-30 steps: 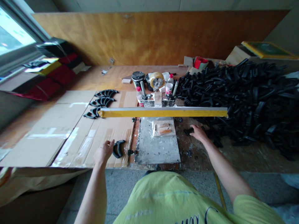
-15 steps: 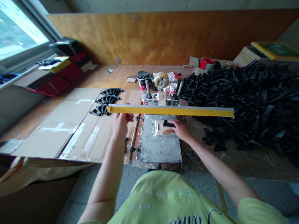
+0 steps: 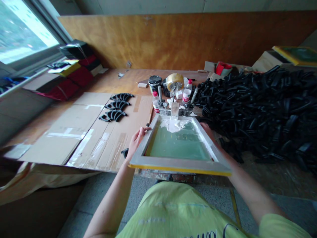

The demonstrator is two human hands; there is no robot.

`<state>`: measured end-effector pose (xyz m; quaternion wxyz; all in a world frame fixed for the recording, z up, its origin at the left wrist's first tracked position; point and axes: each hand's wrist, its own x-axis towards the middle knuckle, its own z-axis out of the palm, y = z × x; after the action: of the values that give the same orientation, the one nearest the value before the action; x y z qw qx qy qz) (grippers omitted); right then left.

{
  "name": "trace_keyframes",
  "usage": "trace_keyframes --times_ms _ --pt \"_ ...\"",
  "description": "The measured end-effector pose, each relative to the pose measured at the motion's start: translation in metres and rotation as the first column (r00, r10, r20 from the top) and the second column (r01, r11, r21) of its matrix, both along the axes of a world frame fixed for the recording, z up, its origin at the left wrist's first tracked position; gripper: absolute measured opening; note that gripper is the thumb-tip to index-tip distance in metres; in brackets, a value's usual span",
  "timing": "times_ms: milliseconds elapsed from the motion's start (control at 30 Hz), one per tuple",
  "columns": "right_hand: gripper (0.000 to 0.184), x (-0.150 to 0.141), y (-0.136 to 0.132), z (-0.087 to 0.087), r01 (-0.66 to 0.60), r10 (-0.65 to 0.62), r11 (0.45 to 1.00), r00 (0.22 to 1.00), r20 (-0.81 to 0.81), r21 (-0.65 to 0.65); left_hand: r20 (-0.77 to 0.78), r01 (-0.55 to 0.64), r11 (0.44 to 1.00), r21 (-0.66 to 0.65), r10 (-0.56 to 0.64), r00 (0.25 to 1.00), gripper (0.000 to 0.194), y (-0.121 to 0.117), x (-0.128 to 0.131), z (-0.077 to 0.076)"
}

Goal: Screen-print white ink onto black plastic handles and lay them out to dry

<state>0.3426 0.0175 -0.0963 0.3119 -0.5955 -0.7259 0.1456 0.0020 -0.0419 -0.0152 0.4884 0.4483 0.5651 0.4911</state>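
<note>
A wooden screen frame (image 3: 179, 164) with green mesh lies tipped down over the metal plate, hinged at its far end. White ink (image 3: 174, 125) sits on the mesh near the hinge. My left hand (image 3: 135, 142) is closed on the frame's left rail, thumb on top. My right hand (image 3: 206, 128) is at the frame's right rail, and the rail hides its fingers. A black curved piece (image 3: 125, 152) lies on the cardboard just beside my left hand.
Rows of black curved pieces (image 3: 116, 105) lie on the cardboard sheet (image 3: 74, 132) at left. A big pile of black pieces (image 3: 267, 105) fills the right. A tape roll (image 3: 174, 81), a black pot (image 3: 155, 81) and small bottles (image 3: 187, 92) stand behind the hinge.
The raised frame has swung down flat over the plate. My left hand went from the cardboard to the frame's left rail. My right hand put a black piece on the plate and moved to the right rail.
</note>
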Motion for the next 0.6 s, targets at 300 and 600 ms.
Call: trace_keyframes --times_ms 300,600 --pt "0.033 -0.091 0.061 0.042 -0.255 0.201 0.963 0.897 0.395 0.089 -0.042 0.116 0.958 -0.261 -0.132 0.99 0.077 -0.024 -0.005 -0.109" --pt "0.022 -0.077 0.005 0.026 -0.574 0.546 0.813 0.689 0.477 -0.101 -0.14 0.044 0.96 -0.276 -0.085 0.987 0.057 -0.027 0.0 -0.104"
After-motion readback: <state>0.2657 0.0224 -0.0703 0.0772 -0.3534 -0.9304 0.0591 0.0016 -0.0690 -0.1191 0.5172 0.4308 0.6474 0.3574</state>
